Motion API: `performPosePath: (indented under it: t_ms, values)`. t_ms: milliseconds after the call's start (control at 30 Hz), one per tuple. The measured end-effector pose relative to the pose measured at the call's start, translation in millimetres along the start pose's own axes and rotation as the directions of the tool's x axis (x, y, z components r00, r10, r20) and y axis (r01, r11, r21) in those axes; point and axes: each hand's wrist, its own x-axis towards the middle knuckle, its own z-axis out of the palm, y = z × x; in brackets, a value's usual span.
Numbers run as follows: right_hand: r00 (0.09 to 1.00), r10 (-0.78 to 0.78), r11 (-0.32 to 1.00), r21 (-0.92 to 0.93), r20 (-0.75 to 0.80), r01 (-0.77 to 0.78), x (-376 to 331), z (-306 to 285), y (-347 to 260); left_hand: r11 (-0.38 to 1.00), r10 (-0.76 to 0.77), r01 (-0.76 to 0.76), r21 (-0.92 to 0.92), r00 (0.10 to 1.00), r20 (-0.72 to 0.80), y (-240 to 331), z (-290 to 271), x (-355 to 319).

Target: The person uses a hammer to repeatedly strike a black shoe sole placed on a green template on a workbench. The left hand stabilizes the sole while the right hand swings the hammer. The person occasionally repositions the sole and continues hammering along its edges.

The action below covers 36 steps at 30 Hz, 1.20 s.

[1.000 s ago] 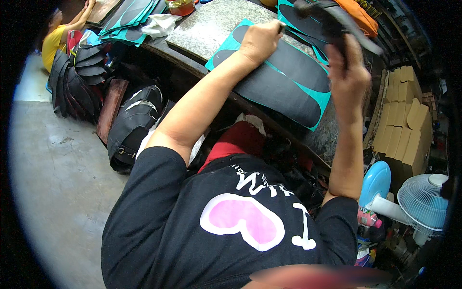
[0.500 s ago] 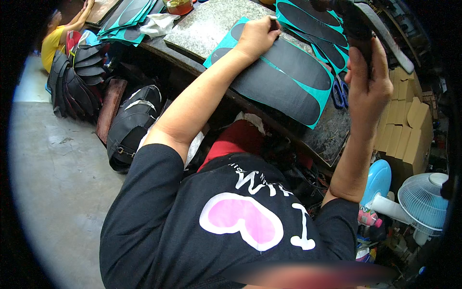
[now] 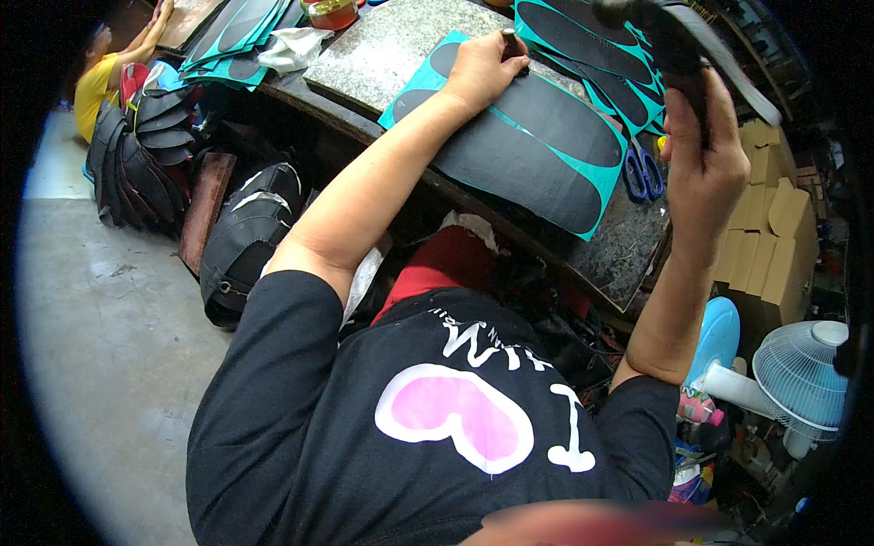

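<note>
My left hand (image 3: 482,68) is closed around a short upright rod-like tool (image 3: 508,38), probably a punch, and rests on a teal sheet (image 3: 596,168) bearing black sole-shaped pieces (image 3: 519,173). The fingers hide the tool's lower end. My right hand (image 3: 706,150) is raised at the right, wrapped round the dark handle of a claw hammer (image 3: 678,41). Its head is up near the camera, with the curved claw toward the right. Blue-handled scissors (image 3: 644,173) lie on the bench between the sheet and my right hand.
The sheet lies partly over a speckled stone slab (image 3: 387,45). More teal sheets (image 3: 574,32) are stacked at the far right, others (image 3: 232,41) at the left. Cardboard boxes (image 3: 760,227) and a fan (image 3: 801,373) stand to my right. A person in yellow (image 3: 96,86) is at far left.
My right hand and the hammer have shifted slightly right and away from the scissors, which show more fully. My left hand keeps its place on the sheet. The whole view has shifted a little.
</note>
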Motion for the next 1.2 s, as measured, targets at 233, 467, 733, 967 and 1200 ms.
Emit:
performPosePath:
  t_ms: [233,467,733,967,1200]
  values:
    - [0.914,0.344,0.87,-0.44,0.213,-0.225,-25.3,32.5,17.2,0.958,0.166,-0.164,0.237,0.986,0.011,7.1,11.4,0.6]
    - [0.992,0.087,0.975,-0.21,0.09,-0.066,-10.3,-14.5,13.6,0.978,-0.142,0.15,-0.147,0.988,0.065,2.1,9.0,1.5]
    - [0.946,0.242,0.885,-0.448,0.217,-0.124,-24.5,21.6,11.1,0.941,0.214,-0.235,0.244,0.971,0.107,17.3,20.3,-2.4]
    - [0.989,0.139,0.98,-0.153,0.051,-0.13,-10.7,-20.8,16.9,0.95,-0.147,0.173,-0.26,0.982,0.116,6.7,20.1,1.7]
    - [0.99,0.032,0.958,-0.286,0.134,0.008,-18.1,11.0,6.8,0.939,0.282,-0.306,0.155,0.946,0.16,24.1,26.7,-6.2]
